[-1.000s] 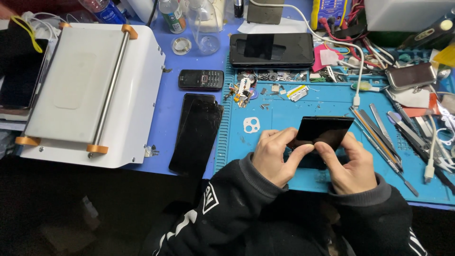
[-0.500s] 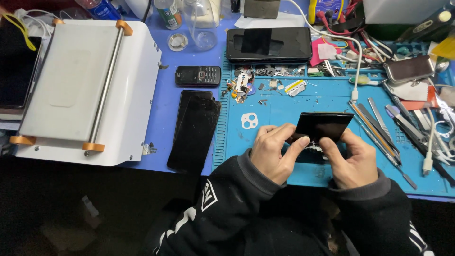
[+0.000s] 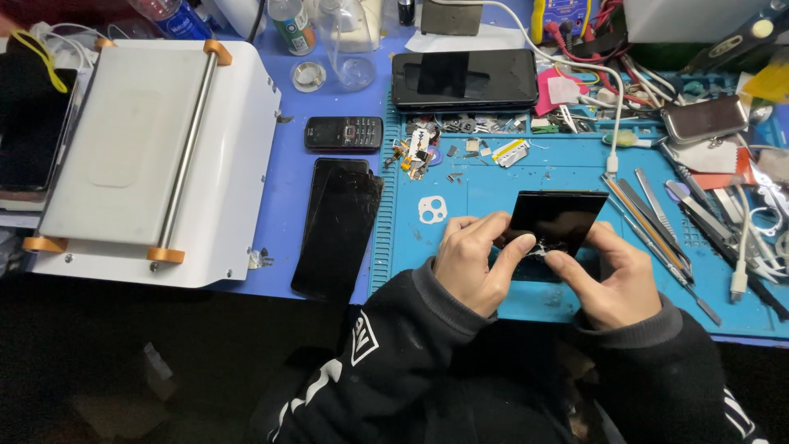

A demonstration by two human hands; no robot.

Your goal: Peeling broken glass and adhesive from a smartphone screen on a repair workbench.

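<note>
Still, both hands, left hand and right hand, pinch the glossy black rectangular glass panel above the blue mat, barely shifted since earlier.

Your left hand and right hand cover the lower edge of the black glass panel; the white residue between your thumbs is too small to identify. Your grip on the panel's underside is hidden. The small parts scattered on the blue mat are too fine to tell apart (screws or brackets, unclear). The bottles at the top are cut off by the frame edge. The dark slab at far left is cropped. The desk runs past the right border.
</note>
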